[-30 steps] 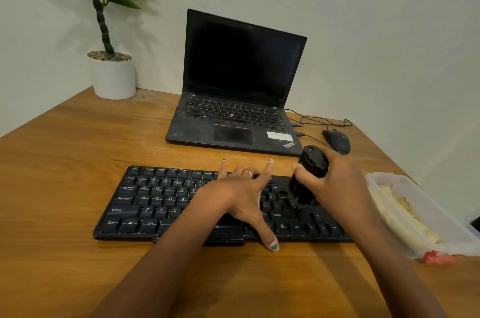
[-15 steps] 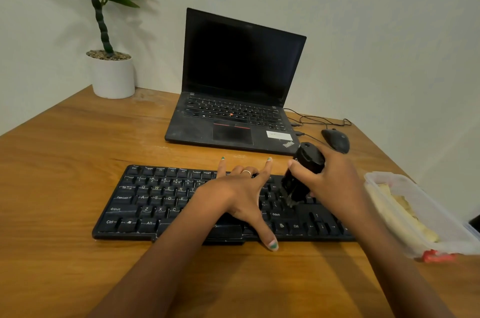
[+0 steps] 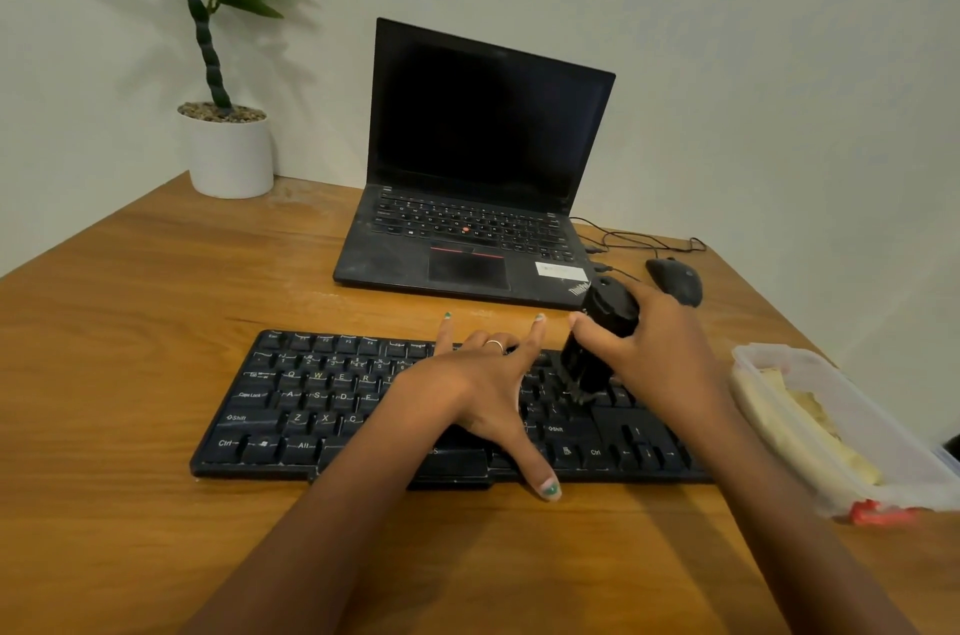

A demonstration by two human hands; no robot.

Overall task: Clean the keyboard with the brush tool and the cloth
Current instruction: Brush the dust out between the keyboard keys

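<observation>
A black keyboard lies lengthwise across the wooden bench, its long axis left to right. The left hand rests on its middle, fingers splayed and straight, thumb over the near edge. The right hand grips a black brush tool, tilted, bristles down on the right-side keys, slightly farther left than a second ago. Behind stand a laptop, mouse and potted plant; a plastic container sits right.
</observation>
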